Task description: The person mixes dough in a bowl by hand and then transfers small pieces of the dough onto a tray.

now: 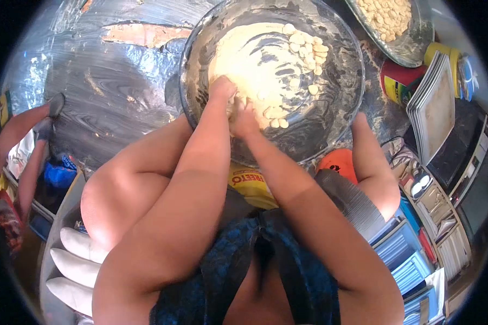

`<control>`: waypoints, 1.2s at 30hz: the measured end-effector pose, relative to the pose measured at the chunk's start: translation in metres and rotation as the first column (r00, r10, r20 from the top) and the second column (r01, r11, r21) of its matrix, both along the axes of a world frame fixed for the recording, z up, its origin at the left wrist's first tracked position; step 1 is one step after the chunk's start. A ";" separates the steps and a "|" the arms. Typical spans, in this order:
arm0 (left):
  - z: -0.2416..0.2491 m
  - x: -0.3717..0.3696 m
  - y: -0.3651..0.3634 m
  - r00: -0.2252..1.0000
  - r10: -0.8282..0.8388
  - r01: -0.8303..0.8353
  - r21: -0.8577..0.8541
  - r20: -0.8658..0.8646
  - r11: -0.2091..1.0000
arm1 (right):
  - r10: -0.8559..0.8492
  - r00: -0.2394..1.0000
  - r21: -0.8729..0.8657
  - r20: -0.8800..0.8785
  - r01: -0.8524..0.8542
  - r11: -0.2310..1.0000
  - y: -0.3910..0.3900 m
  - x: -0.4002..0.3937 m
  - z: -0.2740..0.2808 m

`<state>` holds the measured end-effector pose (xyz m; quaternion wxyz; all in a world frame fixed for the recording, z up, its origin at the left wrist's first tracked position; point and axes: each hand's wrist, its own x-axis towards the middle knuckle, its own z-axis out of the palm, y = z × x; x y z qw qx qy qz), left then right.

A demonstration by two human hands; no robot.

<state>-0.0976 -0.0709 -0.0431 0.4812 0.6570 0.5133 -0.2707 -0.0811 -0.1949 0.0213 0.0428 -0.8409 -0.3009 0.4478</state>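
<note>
A wide round basin (351,103) holds pale flour (228,49) spread over its bottom. Small flat rounds of dough (309,51) lie in it, most of them toward the upper right, with a few more close to my right hand. My left hand (222,89) is down in the flour on the basin's left side, its fingers curled in on dough. Just below and to the right, my right hand (245,118) has bent fingers pressed on dough too. The two hands nearly meet, and the piece between them is mostly hidden by fingers and glare.
A second basin (385,27) with many dough pieces stands at the upper right. Below it are a red and yellow container (398,84) and stacked flat panels (431,108). A yellow bag (249,187) lies under the basin's near edge. Another person's legs (30,135) show at left.
</note>
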 end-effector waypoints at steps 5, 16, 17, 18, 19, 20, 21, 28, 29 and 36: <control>0.008 0.005 0.005 0.999 0.048 -0.049 0.217 0.007 0.975 | 0.067 0.995 -0.062 -0.069 -0.071 0.996 0.020 0.000 0.000; -0.015 -0.004 -0.001 0.987 -0.108 0.084 0.196 0.117 0.977 | 0.375 0.918 0.004 -0.129 -0.378 0.926 0.029 0.015 -0.010; -0.017 -0.006 -0.006 0.971 -0.110 0.038 0.322 0.211 0.946 | 0.378 0.917 0.010 -0.126 -0.380 0.925 0.026 0.025 -0.018; -0.010 -0.003 -0.006 0.971 -0.106 0.032 0.325 0.212 0.945 | 0.331 0.930 0.094 -0.160 -0.320 0.943 0.021 0.037 -0.023; -0.003 0.001 -0.004 0.979 -0.049 0.003 0.225 0.200 0.974 | 0.288 0.937 0.174 -0.196 -0.256 0.951 0.015 0.052 -0.026; 0.002 0.005 -0.005 0.983 0.008 -0.030 0.119 0.182 0.992 | 0.037 0.894 0.156 -0.447 0.037 0.987 0.010 0.068 -0.019; -0.002 0.010 -0.004 0.985 -0.042 0.023 0.112 0.167 0.993 | -0.199 0.727 0.059 -0.657 0.313 0.948 0.005 0.088 -0.006; 0.097 0.068 0.024 0.589 0.706 -0.293 -0.710 0.393 0.640 | -0.626 0.109 0.103 -0.772 0.994 0.046 -0.041 0.221 0.053; 0.094 0.073 0.033 0.709 0.538 -0.228 -0.574 0.455 0.786 | -0.735 0.157 0.156 -0.660 0.985 0.070 -0.056 0.228 0.040; 0.039 0.032 0.021 0.995 -0.096 0.097 -0.040 0.031 0.994 | -0.806 0.522 -0.459 -0.279 0.665 0.589 -0.118 0.145 -0.053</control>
